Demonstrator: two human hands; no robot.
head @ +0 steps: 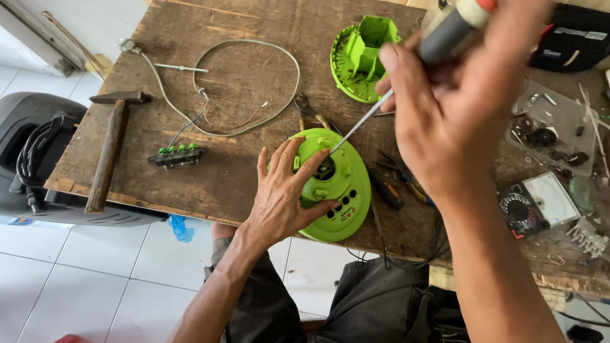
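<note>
A round lime-green plastic housing lies at the front edge of a worn wooden board. My left hand rests on its left side, fingers spread and pressing it down. My right hand is raised above it and grips a screwdriver by its grey handle. The thin metal shaft slants down and its tip sits in the dark centre opening of the housing. A second green housing half with a boxy inner compartment lies farther back.
A hammer lies at the board's left. A grey cable loops across the back, ending near a small switch block with green buttons. Pliers and a multimeter lie at the right, among small parts. White tiled floor below.
</note>
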